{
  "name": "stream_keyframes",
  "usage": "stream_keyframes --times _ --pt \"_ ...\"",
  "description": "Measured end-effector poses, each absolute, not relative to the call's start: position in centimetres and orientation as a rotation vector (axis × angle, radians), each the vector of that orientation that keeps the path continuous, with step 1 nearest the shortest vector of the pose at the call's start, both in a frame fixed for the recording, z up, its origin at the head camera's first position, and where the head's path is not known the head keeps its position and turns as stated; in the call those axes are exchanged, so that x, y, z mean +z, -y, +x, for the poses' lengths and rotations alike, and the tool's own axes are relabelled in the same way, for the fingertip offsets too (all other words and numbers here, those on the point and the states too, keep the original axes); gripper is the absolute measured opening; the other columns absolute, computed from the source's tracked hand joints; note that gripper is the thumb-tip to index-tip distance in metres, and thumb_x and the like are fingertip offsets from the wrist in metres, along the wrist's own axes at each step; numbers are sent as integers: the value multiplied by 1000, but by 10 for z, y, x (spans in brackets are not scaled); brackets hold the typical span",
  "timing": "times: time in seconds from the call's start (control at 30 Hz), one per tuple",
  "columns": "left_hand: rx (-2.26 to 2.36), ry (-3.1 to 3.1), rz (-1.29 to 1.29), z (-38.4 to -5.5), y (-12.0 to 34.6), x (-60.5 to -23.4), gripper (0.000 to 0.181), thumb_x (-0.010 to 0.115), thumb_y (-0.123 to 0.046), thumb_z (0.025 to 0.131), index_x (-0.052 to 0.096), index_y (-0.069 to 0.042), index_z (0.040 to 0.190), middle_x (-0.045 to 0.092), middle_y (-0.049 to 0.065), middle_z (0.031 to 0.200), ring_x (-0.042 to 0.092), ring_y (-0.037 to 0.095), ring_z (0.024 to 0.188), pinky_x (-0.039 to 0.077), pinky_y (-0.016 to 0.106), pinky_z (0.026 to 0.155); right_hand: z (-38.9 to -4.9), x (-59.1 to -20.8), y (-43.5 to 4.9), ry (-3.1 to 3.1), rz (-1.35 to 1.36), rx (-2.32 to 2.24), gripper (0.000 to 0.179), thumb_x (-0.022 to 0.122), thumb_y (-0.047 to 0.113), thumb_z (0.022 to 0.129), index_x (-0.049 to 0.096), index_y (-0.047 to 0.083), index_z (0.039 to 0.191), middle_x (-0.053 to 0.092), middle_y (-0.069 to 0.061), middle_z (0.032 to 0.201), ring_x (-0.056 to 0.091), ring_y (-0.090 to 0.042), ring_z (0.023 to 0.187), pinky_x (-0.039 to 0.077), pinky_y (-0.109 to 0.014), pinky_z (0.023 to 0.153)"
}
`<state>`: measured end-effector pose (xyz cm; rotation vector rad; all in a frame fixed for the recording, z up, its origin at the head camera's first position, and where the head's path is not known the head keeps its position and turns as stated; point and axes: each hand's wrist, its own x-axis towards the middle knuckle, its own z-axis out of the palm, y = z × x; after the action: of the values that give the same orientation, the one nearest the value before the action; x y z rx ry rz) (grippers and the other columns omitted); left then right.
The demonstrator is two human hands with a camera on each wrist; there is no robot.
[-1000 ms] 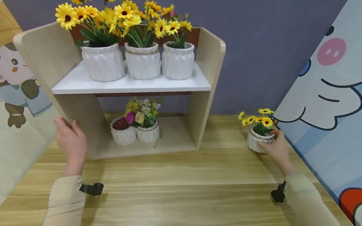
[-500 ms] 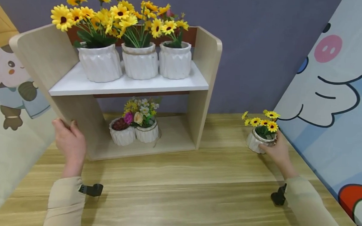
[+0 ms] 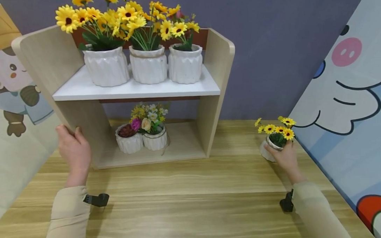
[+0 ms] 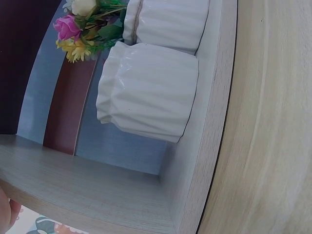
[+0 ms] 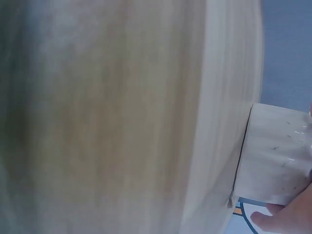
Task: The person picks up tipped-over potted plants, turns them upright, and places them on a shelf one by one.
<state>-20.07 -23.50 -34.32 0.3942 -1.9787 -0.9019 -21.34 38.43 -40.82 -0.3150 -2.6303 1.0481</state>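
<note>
My left hand [image 3: 74, 148] grips the front edge of the left side panel of a two-tier wooden shelf [image 3: 80, 113]; in the left wrist view its fingertips [image 4: 13, 212] show at the panel edge. Off to the right, my right hand [image 3: 286, 158] holds a small white ribbed flowerpot [image 3: 265, 152] with yellow daisy-like flowers [image 3: 279, 130]. The thumb lies at the rim on the near left and the fingers are on the right side. In the right wrist view, the pot's wall [image 5: 273, 153] is close over the table, with fingers [image 5: 287, 217] beside it.
Three white pots [image 3: 148, 66] of mostly yellow flowers line the white upper board [image 3: 178, 92]. Below stand a pot with a dark red succulent [image 3: 129, 141] and one with mixed flowers [image 3: 155, 138]. Behind the wooden table [image 3: 174, 209] rises a grey-purple wall [image 3: 265, 58]; cartoon panels [image 3: 342, 103] flank both sides.
The right hand has shifted round the pot, its thumb moving left along the rim. The pot's flowers have turned and now lean slightly farther right. The left hand keeps its grip on the shelf.
</note>
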Motion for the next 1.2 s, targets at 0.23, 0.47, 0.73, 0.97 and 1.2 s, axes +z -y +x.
stream_keyframes --times 0.23,0.47,0.73,0.97,1.2 --pt "-884 1965 387 -202 236 -345 38 36 -32 96 40 2 113 52 30 104 52 47 99 38 55 78 -213 -406 -380 2534 -337 1083 91 66 41 79 17 -2 141 33 -32 136 35 -47 123 29 -59 97" --pt "-871 1957 375 -202 236 -346 35 38 -28 95 39 3 110 51 29 99 51 49 90 35 56 73 -206 -404 -377 2616 -460 959 95 62 50 78 15 -4 141 34 -35 135 36 -50 121 30 -60 95" --pt "-874 1946 364 -201 237 -346 35 39 -28 95 40 4 110 51 30 99 50 49 92 35 56 75 -197 -400 -372 2614 -436 936 94 62 51 78 17 -2 142 35 -33 134 37 -50 119 32 -60 93" --pt "-878 1940 356 -202 238 -348 36 38 -29 95 39 4 110 51 31 99 51 49 93 36 56 75 -187 -397 -365 2686 -411 861 98 59 56 78 18 -6 141 35 -37 132 38 -52 116 35 -61 89" --pt "-877 1939 349 -204 238 -348 36 38 -29 95 39 4 109 50 31 99 50 49 92 36 56 75 -176 -391 -349 2748 -359 879 100 59 60 76 20 -6 140 35 -36 132 38 -52 116 36 -62 87"
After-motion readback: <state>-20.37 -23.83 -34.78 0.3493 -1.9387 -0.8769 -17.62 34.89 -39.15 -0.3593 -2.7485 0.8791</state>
